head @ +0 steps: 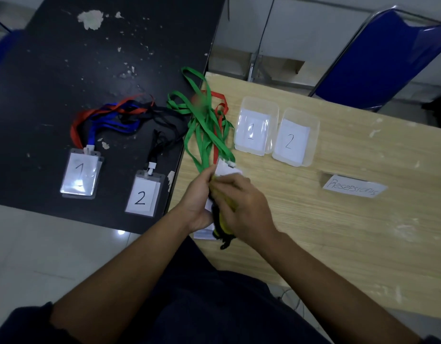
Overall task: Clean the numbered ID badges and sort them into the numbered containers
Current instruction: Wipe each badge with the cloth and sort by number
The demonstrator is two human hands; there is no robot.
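Observation:
My left hand [199,202] grips a clear badge [227,170] with green and red lanyards [204,125] at the wooden table's left edge. My right hand [244,207] holds a yellow and black cloth [223,227] against that badge, hiding its number. On the black table lie a badge marked 1 [80,173] with red and blue lanyards and a badge marked 2 [143,193] with a black lanyard. Two clear containers stand on the wooden table, one labelled 1 [255,127], the other labelled 2 [295,137].
A folded paper sign [352,188] with handwriting stands right of the containers. A blue chair [383,58] stands behind the wooden table [363,232]. The black table [65,70] has chipped white patches. The floor is pale tile.

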